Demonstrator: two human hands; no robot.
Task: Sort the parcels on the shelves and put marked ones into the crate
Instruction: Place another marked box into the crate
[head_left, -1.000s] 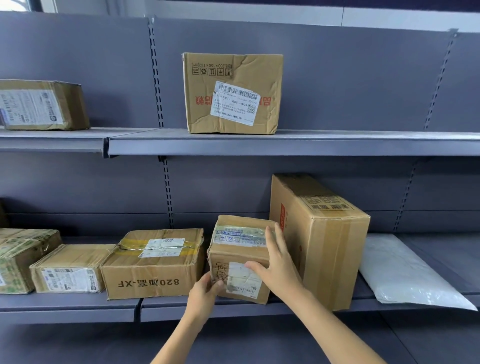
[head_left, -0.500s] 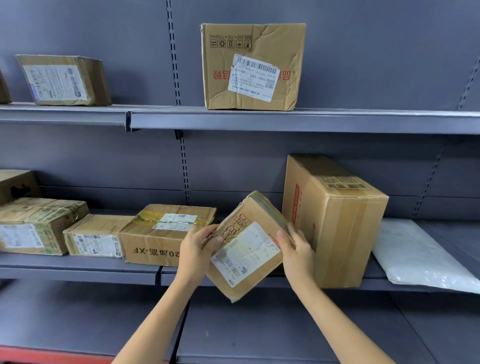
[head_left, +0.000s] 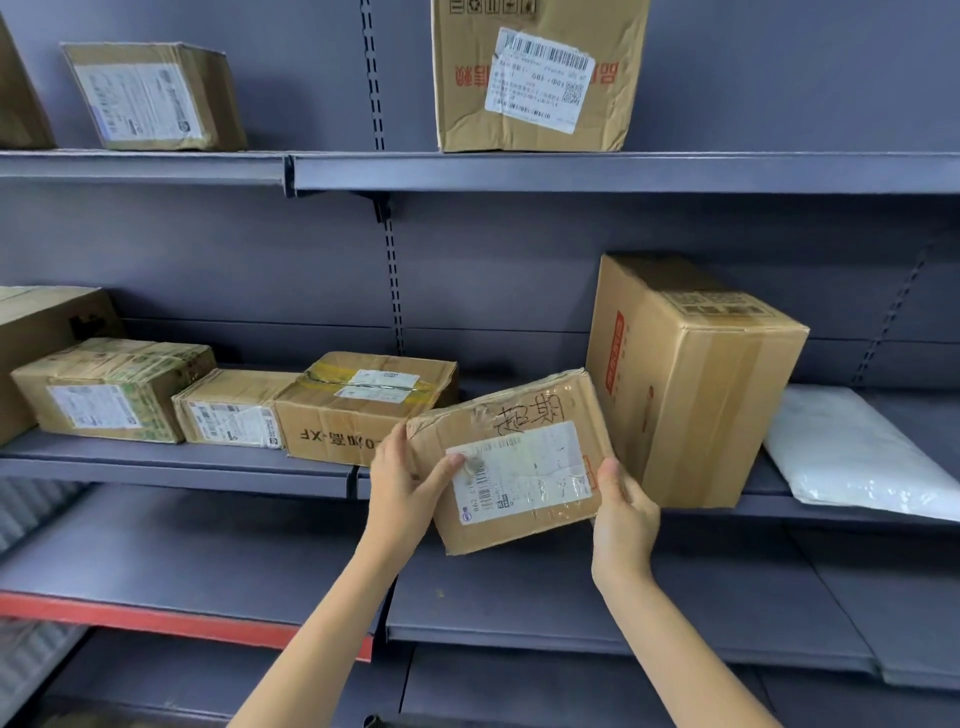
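Observation:
I hold a small brown cardboard parcel (head_left: 511, 457) in front of the middle shelf (head_left: 176, 467), tilted, with its white label and a handwritten black mark facing me. My left hand (head_left: 408, 486) grips its left edge, thumb lying on the label. My right hand (head_left: 623, 512) grips its lower right corner. No crate is in view.
On the middle shelf lie three taped boxes at the left (head_left: 111, 387) (head_left: 231, 410) (head_left: 358, 405), a tall box (head_left: 691, 379) and a white padded bag (head_left: 852, 457) at the right. The upper shelf (head_left: 571, 169) carries a labelled box (head_left: 537, 73) and a smaller one (head_left: 153, 96). A lower shelf (head_left: 597, 597) lies below.
The small parcel came off the middle shelf and was turned in both hands until its label and handwritten mark face me. My view dropped lower and closer.

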